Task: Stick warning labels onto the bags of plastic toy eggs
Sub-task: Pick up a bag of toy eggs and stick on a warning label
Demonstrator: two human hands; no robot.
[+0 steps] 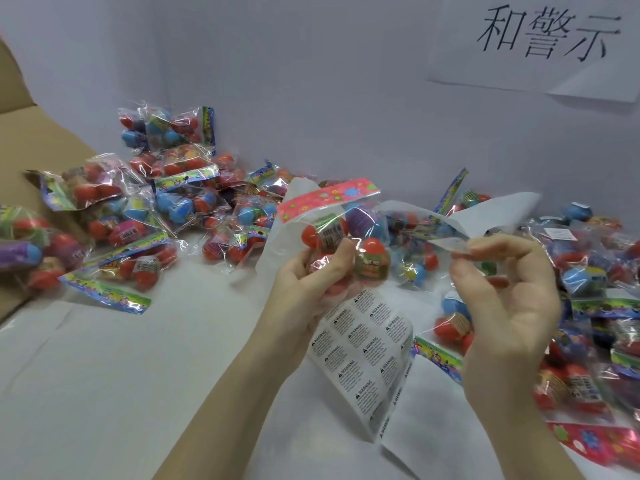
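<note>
My left hand (304, 275) grips a clear bag of toy eggs (349, 233) with a pink flowered header, held upright at the middle of the view. The same hand also holds a white sheet of warning labels (363, 355), which hangs down below the bag. My right hand (502, 289) is raised to the right of the bag, palm toward me. Its thumb and fingertips pinch a small peeled label (453, 245), blurred, a little apart from the bag.
Piles of egg bags (166, 202) lie on the white table at the left and back, and more bags (588, 306) crowd the right side. A cardboard box (31, 140) stands at the far left. A paper sign (547, 39) hangs on the wall.
</note>
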